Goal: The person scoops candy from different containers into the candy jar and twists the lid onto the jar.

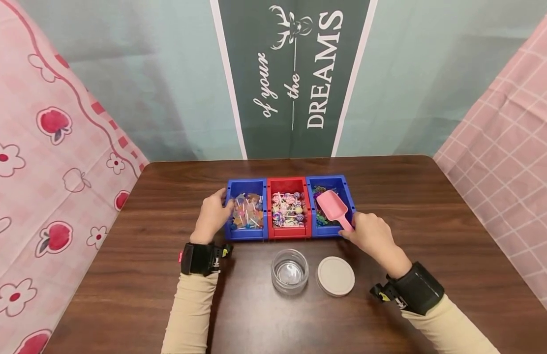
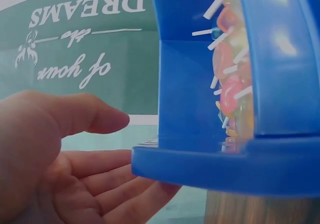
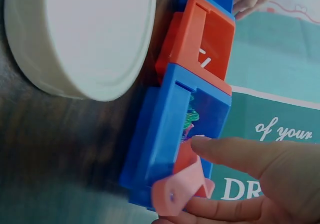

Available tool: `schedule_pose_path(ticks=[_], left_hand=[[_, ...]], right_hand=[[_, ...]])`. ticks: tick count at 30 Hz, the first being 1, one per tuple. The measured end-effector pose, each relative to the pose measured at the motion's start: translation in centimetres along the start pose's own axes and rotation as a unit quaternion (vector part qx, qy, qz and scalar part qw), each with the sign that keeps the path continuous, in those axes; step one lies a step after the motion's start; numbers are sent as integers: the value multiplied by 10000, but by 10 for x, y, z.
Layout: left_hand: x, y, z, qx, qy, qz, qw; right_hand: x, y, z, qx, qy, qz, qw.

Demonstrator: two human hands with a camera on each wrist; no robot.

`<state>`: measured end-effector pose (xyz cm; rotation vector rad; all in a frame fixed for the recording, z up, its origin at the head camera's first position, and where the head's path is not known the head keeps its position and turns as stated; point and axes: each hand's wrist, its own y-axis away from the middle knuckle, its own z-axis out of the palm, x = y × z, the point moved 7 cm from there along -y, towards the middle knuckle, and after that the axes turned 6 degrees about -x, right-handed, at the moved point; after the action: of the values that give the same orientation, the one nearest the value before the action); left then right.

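My left hand (image 1: 212,215) is at the outer side of the left blue bin (image 1: 249,235), fingers extended and thumb near its rim. In this bin lie small translucent lollipops (image 2: 232,92) with white sticks. A pink scoop (image 1: 332,205) is in my right hand (image 1: 372,237), which pinches its handle with the thumb on top and fingers underneath. The scoop's bowl is over the right blue bin (image 1: 327,231), above shiny green and purple pieces (image 3: 191,118) that it partly hides. Between the two stands a red bin (image 1: 289,234) of swirled lollipops (image 1: 288,209).
In front of the joined bins, a clear glass jar (image 1: 289,272) stands on the brown wooden table (image 1: 167,300). Its interior shows no candy. A round cream lid (image 1: 336,276) lies to the jar's right. Cloth drapes (image 1: 167,73) surround the back and sides.
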<state>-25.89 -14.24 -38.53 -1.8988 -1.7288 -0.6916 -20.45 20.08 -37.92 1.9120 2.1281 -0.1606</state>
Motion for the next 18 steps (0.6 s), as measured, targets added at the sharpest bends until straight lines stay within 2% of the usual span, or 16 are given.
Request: schedule_pose_path(ticks=[7, 18], left_hand=[[-9, 1, 3, -223, 247, -241, 9992], [-14, 2, 6, -294, 350, -287, 9985]], right_hand=[[4, -1, 7, 62, -253, 38, 9997], [6, -2, 10, 271, -387, 23, 9989]])
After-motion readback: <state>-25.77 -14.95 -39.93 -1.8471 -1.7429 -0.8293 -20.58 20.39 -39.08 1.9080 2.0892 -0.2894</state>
